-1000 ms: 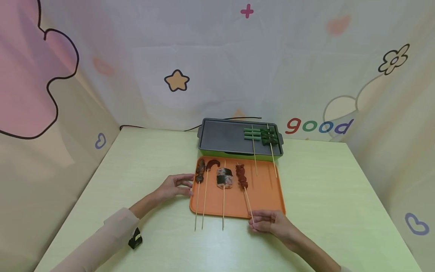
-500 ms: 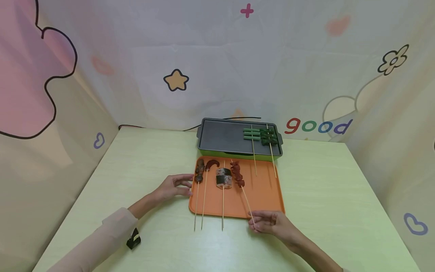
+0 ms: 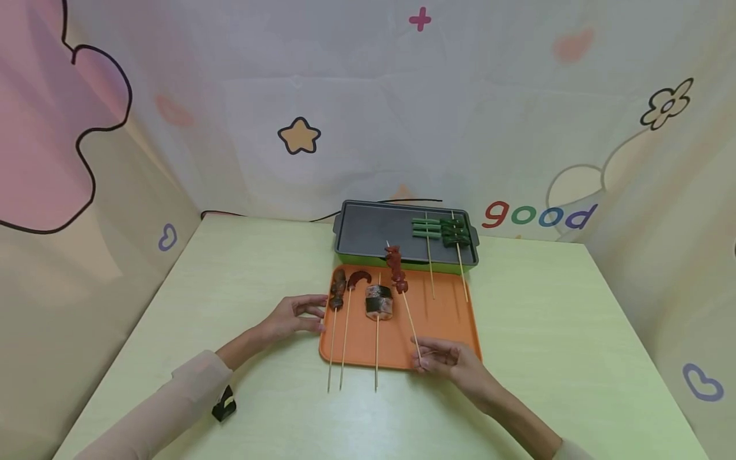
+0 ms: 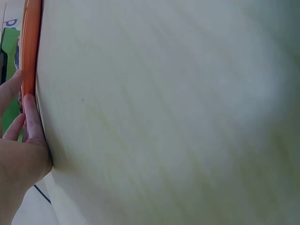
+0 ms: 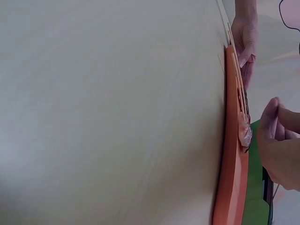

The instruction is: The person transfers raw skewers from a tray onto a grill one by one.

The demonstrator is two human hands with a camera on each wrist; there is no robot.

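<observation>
My right hand point(image 3: 460, 370) pinches the lower end of the wooden stick of a red meat skewer point(image 3: 397, 269) between thumb and fingers. The skewer slants up to the left, its tip overlapping the front edge of the grey-topped, green-sided grill point(image 3: 374, 231). My left hand point(image 3: 287, 316) rests its fingertips against the left rim of the orange tray point(image 3: 443, 322). In the left wrist view its thumb point(image 4: 33, 117) lies along the tray's side. On the tray lie a brown-chunk skewer point(image 3: 338, 291), a skewer with a dark red curled piece point(image 3: 360, 278) and a black-and-white banded skewer point(image 3: 379, 301).
Two skewers with green pieces, one of thin stalks point(image 3: 425, 227) and one of dark leaves point(image 3: 455, 233), lie at the grill's right, sticks overhanging its front. A small black object point(image 3: 225, 405) is on the table near my left sleeve. A printed curtain point(image 3: 368, 140) stands behind.
My right hand has lifted the red meat skewer from over the tray forward and slightly left, toward the grill. The left hand keeps its place at the tray's rim.
</observation>
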